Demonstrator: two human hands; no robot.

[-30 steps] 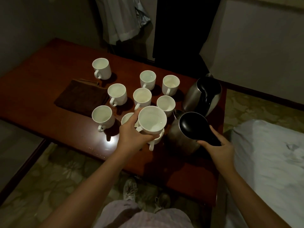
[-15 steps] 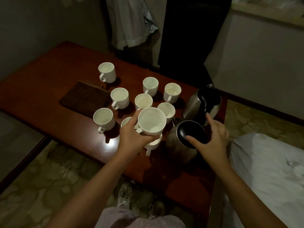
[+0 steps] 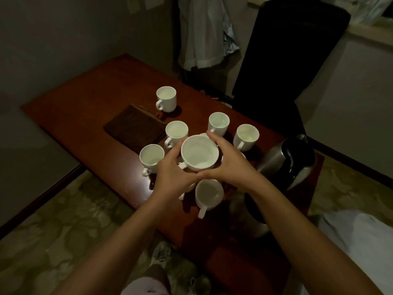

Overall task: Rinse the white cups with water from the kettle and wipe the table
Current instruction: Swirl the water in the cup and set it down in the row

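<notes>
A: What is different from a moment ago?

B: The right hand (image 3: pixel 230 167) has left the black lid of the near kettle and come across to the raised white cup (image 3: pixel 200 153). A second ago only the left hand (image 3: pixel 172 177) had that cup; now both do, one on each side, fingers curled round its wall.

A: So both hands are closed on the same cup?

B: Yes. The left hand grips the side with the handle, and the right hand wraps the far side, its fingertips reaching over toward the cups behind. The cup is held above the red-brown table (image 3: pixel 85 107), over the cluster of other cups, its mouth turned toward the camera.

A: Is there water in it?

B: A thin gleam shows low inside, but the light is too dim to be sure.

A: And the kettle?

B: The steel kettle (image 3: pixel 287 165) stands to the right, near the table's edge, untouched. A second vessel (image 3: pixel 248 218) sits close to the right forearm, mostly hidden by it.

A: What does that mean for the job?

B: I judge that the rinsing of this cup is under way, probably a swirl with two hands. Other white cups stand upright on the table, and the brown cloth (image 3: pixel 136 128) lies flat to their left, so the wiping looks not yet begun.
</notes>
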